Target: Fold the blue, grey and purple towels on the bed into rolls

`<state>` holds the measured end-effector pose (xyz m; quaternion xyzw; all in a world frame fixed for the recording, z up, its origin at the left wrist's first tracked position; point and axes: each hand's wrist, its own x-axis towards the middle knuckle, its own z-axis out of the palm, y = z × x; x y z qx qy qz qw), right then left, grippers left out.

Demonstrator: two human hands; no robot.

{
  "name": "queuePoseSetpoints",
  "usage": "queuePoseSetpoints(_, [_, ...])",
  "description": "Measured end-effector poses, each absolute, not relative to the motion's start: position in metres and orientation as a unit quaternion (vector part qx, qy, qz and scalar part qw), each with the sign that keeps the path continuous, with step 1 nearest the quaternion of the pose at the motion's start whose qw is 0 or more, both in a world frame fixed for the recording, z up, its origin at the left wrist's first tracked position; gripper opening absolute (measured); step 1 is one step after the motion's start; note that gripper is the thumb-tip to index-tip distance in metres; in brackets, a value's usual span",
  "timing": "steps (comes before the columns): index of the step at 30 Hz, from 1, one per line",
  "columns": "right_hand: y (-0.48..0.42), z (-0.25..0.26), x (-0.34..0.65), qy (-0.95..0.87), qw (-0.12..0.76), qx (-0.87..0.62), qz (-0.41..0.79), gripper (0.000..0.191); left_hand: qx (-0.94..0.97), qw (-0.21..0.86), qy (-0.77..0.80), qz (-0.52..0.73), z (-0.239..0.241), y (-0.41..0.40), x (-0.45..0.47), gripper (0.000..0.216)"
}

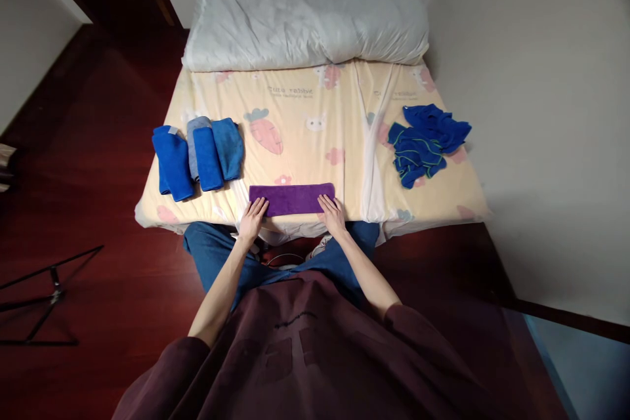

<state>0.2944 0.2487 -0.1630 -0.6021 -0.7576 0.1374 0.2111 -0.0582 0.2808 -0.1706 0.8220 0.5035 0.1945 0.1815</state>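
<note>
A purple towel [291, 199], folded into a long narrow strip, lies near the front edge of the bed [319, 111]. My left hand [252, 218] rests flat on its left end with the fingers stretched out. My right hand [333, 213] lies flat on its right end, fingers also stretched. Neither hand grips the cloth.
Three folded blue towels [197, 154] sit side by side at the bed's left. A loose pile of blue cloths [426, 141] lies at the right. A grey-white pillow [305, 6] fills the head of the bed. A black stand [44, 295] is on the dark red floor at left.
</note>
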Motion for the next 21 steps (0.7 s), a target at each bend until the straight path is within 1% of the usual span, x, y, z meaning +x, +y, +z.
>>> queuePoseSetpoints(3, [0.24, -0.16, 0.298, -0.764, 0.206, -0.596, 0.133, 0.064, 0.822, 0.191, 0.501, 0.191, -0.168, 0.275, -0.063, 0.068])
queuePoseSetpoints(7, [0.219, -0.162, 0.3, -0.777, 0.2, -0.58, 0.141, 0.072, 0.827, 0.198, 0.494, 0.18, -0.169, 0.254, -0.072, 0.073])
queuePoseSetpoints(10, [0.212, -0.166, 0.301, -0.769, 0.222, -0.579, 0.152, 0.072, 0.822, 0.21, 0.495, 0.186, -0.172, 0.245, -0.077, 0.072])
queuePoseSetpoints(13, [0.219, -0.167, 0.307, -0.739, 0.26, -0.593, 0.188, 0.07, 0.807, 0.239, 0.495, 0.216, -0.173, 0.251, -0.08, 0.072])
queuePoseSetpoints(15, [0.227, -0.167, 0.313, -0.702, 0.295, -0.604, 0.236, 0.068, 0.79, 0.267, 0.495, 0.245, -0.173, 0.258, -0.083, 0.069])
queuePoseSetpoints(18, [0.238, -0.167, 0.324, -0.631, 0.365, -0.609, 0.313, 0.067, 0.749, 0.308, 0.506, 0.296, -0.173, 0.267, -0.088, 0.057])
queuePoseSetpoints(21, [0.245, -0.172, 0.331, -0.568, 0.422, -0.615, 0.347, 0.061, 0.685, 0.338, 0.544, 0.348, -0.174, 0.269, -0.092, 0.049])
